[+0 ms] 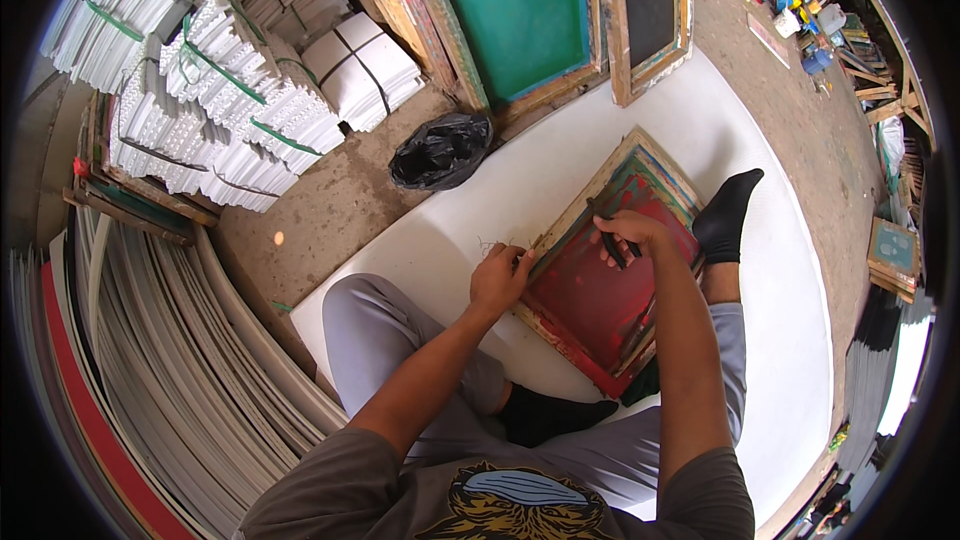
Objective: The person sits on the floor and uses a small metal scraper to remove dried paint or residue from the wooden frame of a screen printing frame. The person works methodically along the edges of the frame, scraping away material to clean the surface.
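A wooden screen-printing frame (600, 275) with red-stained mesh lies tilted between my legs. My right hand (637, 230) is over the mesh, its fingers wrapped round a dark two-handled tool that looks like pliers (612, 248). The tool's narrow end points up and left, toward the frame's far side. At the left edge of the frame is my left hand (502, 278), fingers curled and pinched together. Thin dark strands (497, 243) show just beyond its fingers. What the left fingers hold, if anything, is too small to make out.
I sit on a white sheet (770, 330). An open black plastic bag (440, 152) stands beyond its edge. More screen frames, one with green mesh (512, 15), lean at the back. Strapped stacks of white sheets (215, 90) fill the far left; paint containers (785, 20) clutter the far right.
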Demonstrator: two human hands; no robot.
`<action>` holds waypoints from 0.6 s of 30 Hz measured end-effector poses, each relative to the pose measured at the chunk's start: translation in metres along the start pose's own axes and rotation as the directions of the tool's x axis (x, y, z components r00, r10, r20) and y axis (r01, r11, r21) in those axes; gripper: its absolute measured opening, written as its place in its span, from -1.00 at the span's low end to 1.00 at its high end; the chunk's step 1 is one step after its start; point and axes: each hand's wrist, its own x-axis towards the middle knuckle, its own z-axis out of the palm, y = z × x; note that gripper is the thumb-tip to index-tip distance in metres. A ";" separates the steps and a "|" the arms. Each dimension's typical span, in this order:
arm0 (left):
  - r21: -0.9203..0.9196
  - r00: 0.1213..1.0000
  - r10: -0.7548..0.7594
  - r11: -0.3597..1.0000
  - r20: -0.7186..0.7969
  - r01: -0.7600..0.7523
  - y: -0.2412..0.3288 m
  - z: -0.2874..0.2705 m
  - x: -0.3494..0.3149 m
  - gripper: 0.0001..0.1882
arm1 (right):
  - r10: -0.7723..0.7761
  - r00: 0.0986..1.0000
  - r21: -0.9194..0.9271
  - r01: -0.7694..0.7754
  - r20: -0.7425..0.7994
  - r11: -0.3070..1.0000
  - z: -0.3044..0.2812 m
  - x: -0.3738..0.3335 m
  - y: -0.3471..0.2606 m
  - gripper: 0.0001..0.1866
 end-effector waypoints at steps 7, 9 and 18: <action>-0.006 1.000 0.010 1.000 -0.012 -0.010 0.003 0.000 -0.001 -0.57 | -0.070 0.976 -0.083 0.054 -0.206 0.995 0.027 0.002 0.001 -0.79; -0.005 1.000 0.002 1.000 -0.025 -0.002 0.003 0.002 0.000 -0.57 | -0.092 0.960 -0.115 0.063 -0.265 0.991 0.032 0.003 0.001 -0.80; 0.022 1.000 0.003 1.000 -0.011 -0.002 0.002 0.004 0.001 -0.55 | -0.253 0.822 -0.426 0.014 -0.510 0.904 0.053 -0.002 -0.003 -0.77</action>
